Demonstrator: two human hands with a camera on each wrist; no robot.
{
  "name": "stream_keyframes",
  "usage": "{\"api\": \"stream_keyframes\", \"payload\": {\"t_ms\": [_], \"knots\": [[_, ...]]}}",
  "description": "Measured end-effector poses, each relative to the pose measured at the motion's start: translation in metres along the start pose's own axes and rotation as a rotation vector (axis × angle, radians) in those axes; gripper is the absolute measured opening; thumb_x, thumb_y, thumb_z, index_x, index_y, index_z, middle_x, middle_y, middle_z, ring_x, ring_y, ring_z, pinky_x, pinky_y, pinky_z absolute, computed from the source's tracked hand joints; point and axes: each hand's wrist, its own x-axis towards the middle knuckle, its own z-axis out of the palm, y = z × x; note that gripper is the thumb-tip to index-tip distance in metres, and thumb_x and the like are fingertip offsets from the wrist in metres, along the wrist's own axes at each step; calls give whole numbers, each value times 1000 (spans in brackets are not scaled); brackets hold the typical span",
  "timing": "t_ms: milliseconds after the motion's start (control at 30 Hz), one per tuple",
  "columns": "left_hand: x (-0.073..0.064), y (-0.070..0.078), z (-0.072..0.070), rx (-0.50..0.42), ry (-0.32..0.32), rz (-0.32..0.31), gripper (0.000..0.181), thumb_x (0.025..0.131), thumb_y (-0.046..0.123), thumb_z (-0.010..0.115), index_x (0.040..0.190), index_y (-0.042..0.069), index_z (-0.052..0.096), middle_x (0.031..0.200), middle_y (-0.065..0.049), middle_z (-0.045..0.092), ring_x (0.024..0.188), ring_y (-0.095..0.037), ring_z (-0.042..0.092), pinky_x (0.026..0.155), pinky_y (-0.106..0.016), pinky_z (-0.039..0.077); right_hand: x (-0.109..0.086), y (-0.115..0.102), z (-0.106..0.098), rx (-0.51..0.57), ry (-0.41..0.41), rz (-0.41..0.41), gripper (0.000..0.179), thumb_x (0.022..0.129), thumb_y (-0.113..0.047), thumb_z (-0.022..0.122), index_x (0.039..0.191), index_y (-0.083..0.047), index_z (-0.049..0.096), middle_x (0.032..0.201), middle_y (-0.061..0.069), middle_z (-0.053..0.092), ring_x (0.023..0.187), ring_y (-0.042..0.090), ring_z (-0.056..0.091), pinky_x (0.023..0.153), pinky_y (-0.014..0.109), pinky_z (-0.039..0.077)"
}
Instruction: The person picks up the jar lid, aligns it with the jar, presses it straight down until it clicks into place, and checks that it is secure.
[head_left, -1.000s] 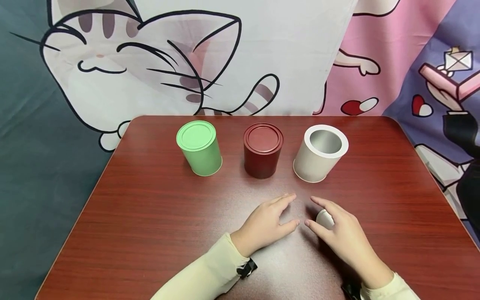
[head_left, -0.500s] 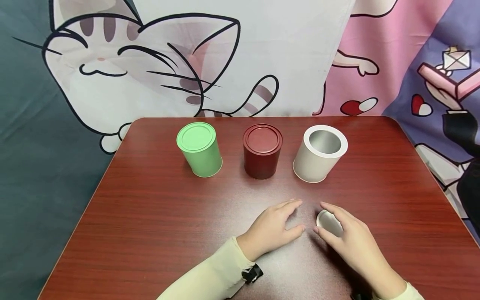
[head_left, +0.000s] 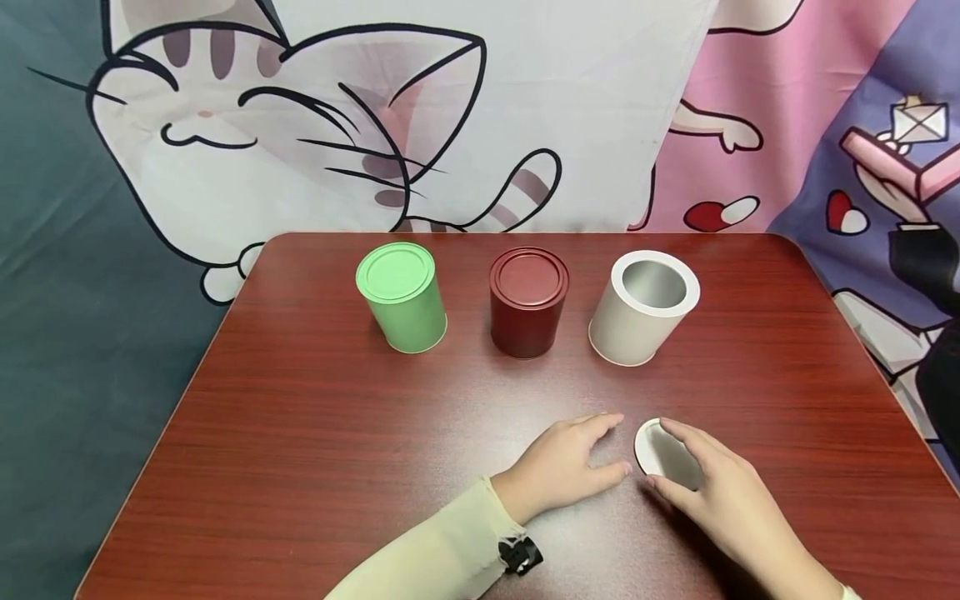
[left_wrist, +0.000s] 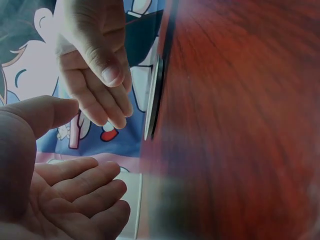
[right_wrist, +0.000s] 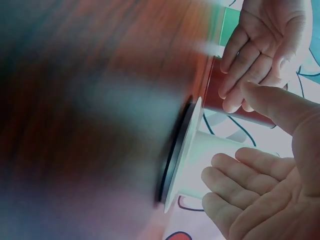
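A round white lid (head_left: 663, 457) lies flat on the table near its front. My right hand (head_left: 723, 492) hovers over the lid's right part and hides some of it, its fingers and thumb spread apart and holding nothing. Just left of the lid is my left hand (head_left: 566, 467), also with thumb and fingers apart and nothing between them. From the right wrist view, the lid (right_wrist: 184, 155) appears edge-on, below the palm and apart from the fingers. Behind the hands stands a white can (head_left: 637, 321) whose top is uncovered, showing a grey inside.
Left of the white can, a dark red can (head_left: 528, 304) and a green can (head_left: 405, 300) stand upright with lids on. All three line the back of the brown wooden table (head_left: 300, 433). A cloth printed with cartoons (head_left: 585, 100) hangs behind the table.
Both hands have moved right and a little toward the front of the table, uncovering more of the lid. The three cans stay where they were.
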Motion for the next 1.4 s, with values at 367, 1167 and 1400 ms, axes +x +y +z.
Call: {"api": "stream_keyframes", "payload": {"t_ms": [367, 1167, 1400], "knots": [[2, 6, 9, 39, -60, 1, 55, 94, 40, 67, 139, 11, 58, 137, 1, 62, 128, -5, 54, 108, -18, 39, -5, 8, -2, -24, -8, -9, 72, 63, -19, 94, 127, -4, 64, 117, 15, 70, 97, 32, 70, 78, 30, 49], [9, 19, 16, 143, -154, -52, 62, 93, 47, 66, 141, 9, 56, 138, -1, 61, 128, -7, 55, 106, -19, 41, -17, 26, -13, -50, -95, 47, 76, 65, -21, 93, 131, -4, 60, 123, 15, 66, 110, 36, 63, 86, 49, 44], [11, 23, 15, 177, -204, -81, 65, 93, 49, 65, 143, 9, 54, 143, -2, 57, 134, -8, 50, 110, -20, 37, -21, 33, -14, -65, -154, 67, 76, 64, -20, 94, 129, -1, 61, 121, 17, 67, 109, 39, 63, 86, 54, 45]]}}
